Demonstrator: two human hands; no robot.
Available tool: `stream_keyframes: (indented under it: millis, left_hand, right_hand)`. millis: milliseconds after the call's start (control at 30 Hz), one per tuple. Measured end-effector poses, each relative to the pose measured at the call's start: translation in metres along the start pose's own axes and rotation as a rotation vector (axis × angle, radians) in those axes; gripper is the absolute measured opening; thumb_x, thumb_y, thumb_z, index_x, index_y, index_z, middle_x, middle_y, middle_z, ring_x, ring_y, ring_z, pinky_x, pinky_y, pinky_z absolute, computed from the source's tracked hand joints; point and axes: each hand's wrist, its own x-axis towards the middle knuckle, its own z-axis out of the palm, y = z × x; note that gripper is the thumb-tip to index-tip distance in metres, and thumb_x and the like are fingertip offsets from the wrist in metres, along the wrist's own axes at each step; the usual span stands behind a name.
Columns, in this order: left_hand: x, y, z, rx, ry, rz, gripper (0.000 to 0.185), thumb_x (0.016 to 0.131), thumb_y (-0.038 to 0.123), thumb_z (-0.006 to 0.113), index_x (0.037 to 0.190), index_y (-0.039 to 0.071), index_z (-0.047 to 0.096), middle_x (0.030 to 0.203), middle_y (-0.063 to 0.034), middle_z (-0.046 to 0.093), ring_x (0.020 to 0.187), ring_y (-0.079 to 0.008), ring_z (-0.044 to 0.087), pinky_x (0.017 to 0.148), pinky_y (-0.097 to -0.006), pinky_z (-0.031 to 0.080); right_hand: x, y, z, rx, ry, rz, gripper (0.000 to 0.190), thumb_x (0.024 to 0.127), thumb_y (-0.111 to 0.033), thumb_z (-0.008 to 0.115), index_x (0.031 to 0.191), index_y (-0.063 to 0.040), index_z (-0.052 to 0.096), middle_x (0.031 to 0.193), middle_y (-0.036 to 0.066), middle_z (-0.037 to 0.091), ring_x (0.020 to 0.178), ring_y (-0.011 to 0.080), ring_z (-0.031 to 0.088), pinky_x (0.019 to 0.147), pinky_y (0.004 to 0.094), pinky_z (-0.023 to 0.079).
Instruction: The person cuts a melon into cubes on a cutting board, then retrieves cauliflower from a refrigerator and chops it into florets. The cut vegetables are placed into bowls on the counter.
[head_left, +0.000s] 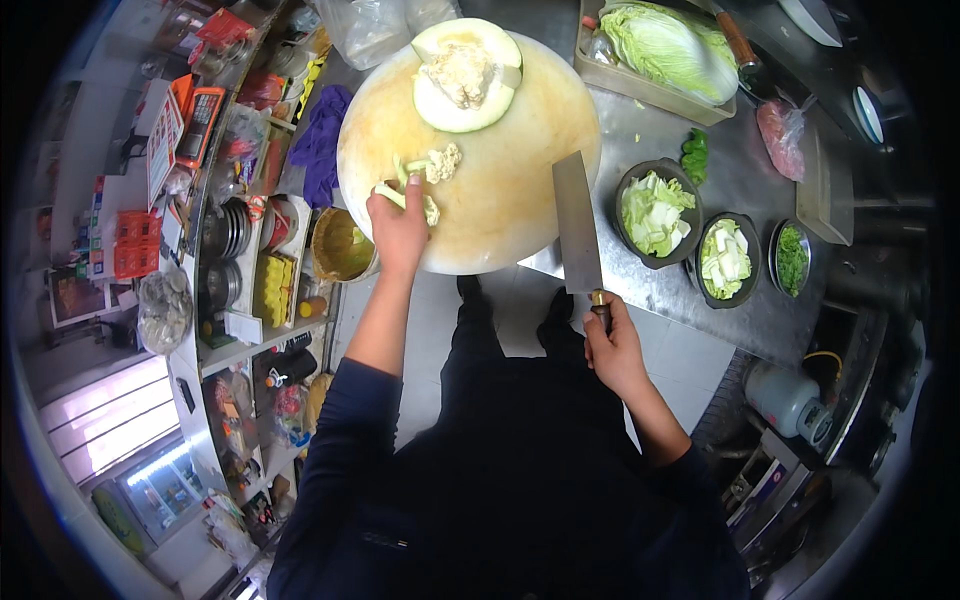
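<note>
My left hand (401, 229) is over the left part of the round cutting board (510, 210), its fingers closed on a pale-stemmed cauliflower floret (391, 196). Another cauliflower piece (442, 163) lies just beyond the fingertips. My right hand (615, 341) grips the handle of a cleaver (577, 225), whose broad blade points away from me and overlaps the board's right edge. At the far side of the board sits a cut winter melon (442, 112) with its pale, seedy core showing.
Bowls of chopped cabbage (658, 214) (724, 259) and chopped greens (792, 260) stand right on the steel counter (675, 300). Behind them are a green pepper (694, 156) and a tray (652, 86) with napa cabbage (667, 52). A basket (326, 251) and purple cloth (324, 142) are left.
</note>
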Motion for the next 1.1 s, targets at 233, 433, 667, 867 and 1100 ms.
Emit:
stream_keyframes:
  millis: [233, 433, 667, 867, 1100]
  left_hand:
    - [-0.025, 0.019, 0.007, -0.590, 0.032, -0.143, 0.036, 0.106, 0.032, 0.071, 0.122, 0.001, 0.063, 0.114, -0.0112, 0.072, 0.095, -0.0169, 0.069, 0.083, -0.0338, 0.057]
    - [-0.051, 0.024, 0.024, -0.995, -0.265, -0.423, 0.022, 0.103, 0.024, 0.076, 0.115, 0.008, 0.067, 0.100, -0.0057, 0.072, 0.083, -0.0130, 0.066, 0.071, -0.0271, 0.055]
    - [-0.067, -0.004, 0.033, -0.730, -0.160, -0.169, 0.013, 0.098, 0.005, 0.078, 0.103, 0.005, 0.065, 0.096, -0.0042, 0.071, 0.076, -0.0090, 0.064, 0.066, -0.0246, 0.054]
    - [-0.077, -0.035, 0.012, -0.104, -0.095, 0.362, 0.018, 0.096, 0.006, 0.080, 0.108, 0.000, 0.069, 0.101, -0.0080, 0.070, 0.087, -0.0178, 0.066, 0.082, -0.0296, 0.054]
    - [-0.079, -0.040, 0.017, -0.021, -0.085, 0.464, 0.015, 0.097, 0.007, 0.077, 0.108, 0.000, 0.068, 0.096, -0.0113, 0.067, 0.087, -0.0241, 0.065, 0.082, -0.0332, 0.054]
  right_hand:
    - [0.002, -0.004, -0.028, -0.003, -0.094, 0.036, 0.039, 0.109, -0.017, 0.060, 0.142, 0.001, 0.050, 0.076, 0.001, 0.057, 0.058, 0.0088, 0.055, 0.054, 0.0269, 0.046]
    - [0.007, -0.004, -0.036, -0.098, -0.113, 0.021, 0.044, 0.107, -0.015, 0.061, 0.145, 0.002, 0.048, 0.081, 0.004, 0.061, 0.063, 0.0115, 0.058, 0.057, 0.0288, 0.048]
    - [0.000, -0.004, -0.039, -0.111, -0.117, -0.077, 0.054, 0.107, -0.013, 0.061, 0.157, -0.002, 0.042, 0.097, 0.009, 0.065, 0.073, 0.0138, 0.064, 0.066, 0.0287, 0.052]
    - [-0.001, -0.007, -0.038, -0.371, -0.060, -0.344, 0.045, 0.107, -0.016, 0.063, 0.149, -0.001, 0.055, 0.109, 0.012, 0.069, 0.090, 0.0215, 0.069, 0.084, 0.0311, 0.054]
    - [-0.005, -0.022, -0.024, -0.685, -0.133, -0.534, 0.041, 0.106, -0.019, 0.065, 0.145, -0.008, 0.061, 0.100, 0.012, 0.069, 0.078, 0.0318, 0.070, 0.071, 0.0389, 0.056]
